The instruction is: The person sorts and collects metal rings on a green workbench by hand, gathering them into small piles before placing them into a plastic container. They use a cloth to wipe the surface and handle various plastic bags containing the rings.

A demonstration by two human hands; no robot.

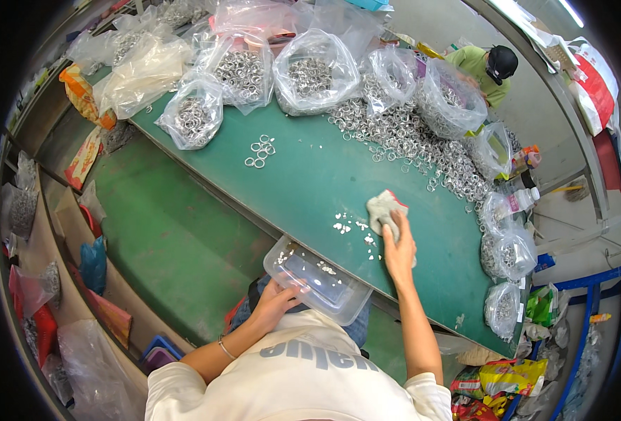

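Right hand (399, 247) clutched grey-white cloth (382, 208) by white flakes (341, 226). Left hand (276, 302) gripped clear plastic tub (345, 300) at green bench's (282, 189) near edge, likely to catch them.

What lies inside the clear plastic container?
Small white pieces lie scattered in the clear plastic container. Fingers of the left hand cover part of it; anything beneath them is hidden.

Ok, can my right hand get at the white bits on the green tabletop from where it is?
Probably yes: the right hand is just beside the white bits, and nothing tall on the green tabletop stands between, though it has a pale cloth under its fingers.
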